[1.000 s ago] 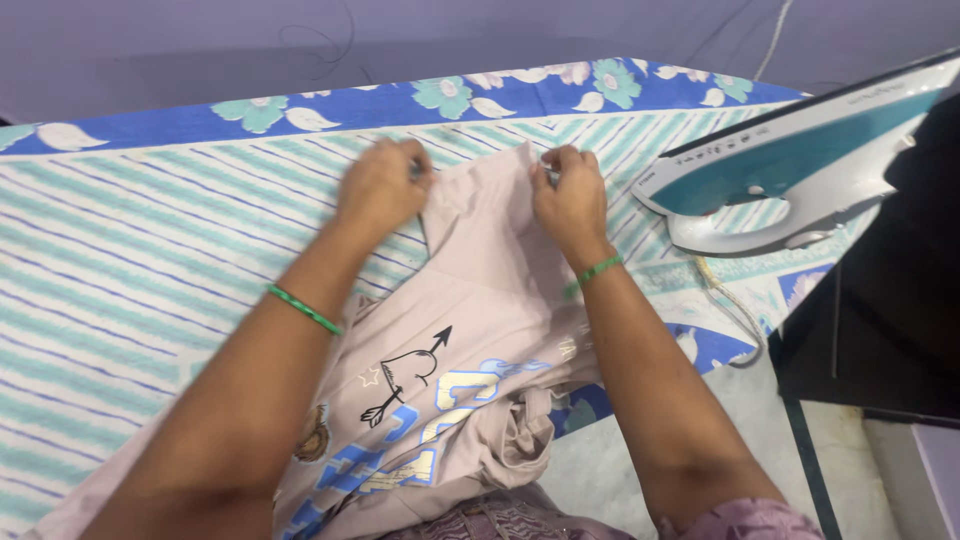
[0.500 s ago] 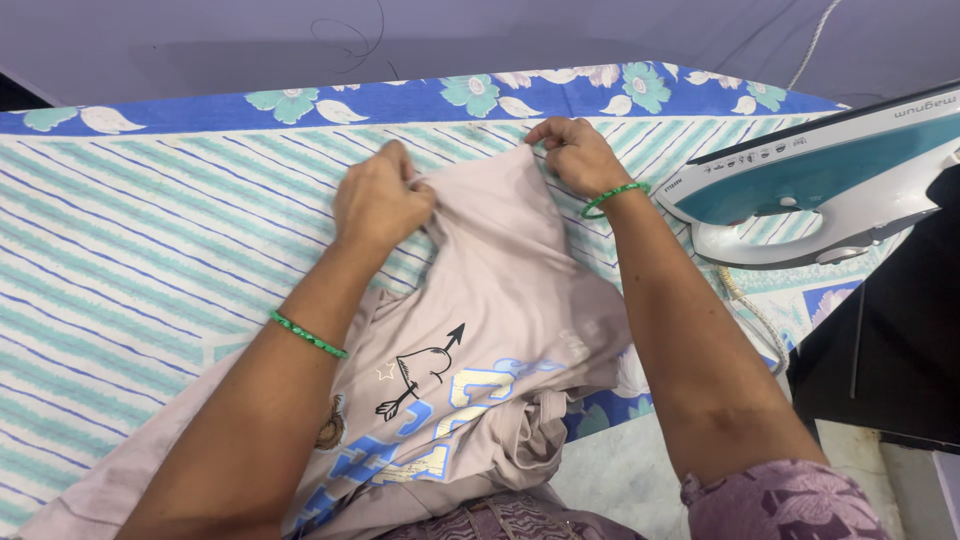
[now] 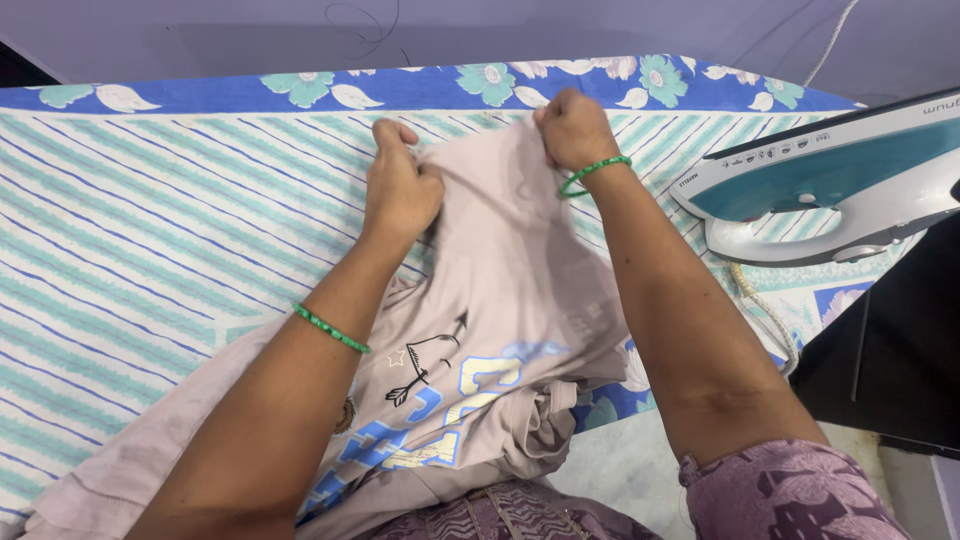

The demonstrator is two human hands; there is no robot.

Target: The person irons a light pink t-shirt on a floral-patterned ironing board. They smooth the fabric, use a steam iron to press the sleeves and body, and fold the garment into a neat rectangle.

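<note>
A pale beige t-shirt point(image 3: 500, 290) with a blue and yellow print and small black arrow drawings lies crumpled on a striped sheet point(image 3: 150, 230). My left hand point(image 3: 400, 185) grips the shirt's far edge on the left. My right hand point(image 3: 572, 128) pinches the same edge further right and farther from me, near the floral border. The cloth is stretched between the two hands. Each wrist wears a thin green bangle.
A white and teal steam iron point(image 3: 840, 180) rests on its side at the right, its cord point(image 3: 770, 320) trailing down the sheet's edge. A blue floral border point(image 3: 450, 85) runs along the far side. A dark surface point(image 3: 890, 350) lies at the right.
Both hands have pulled the shirt's edge farther away from me, toward the floral border, and spread wider apart. The right hand moved the most. The iron has not moved.
</note>
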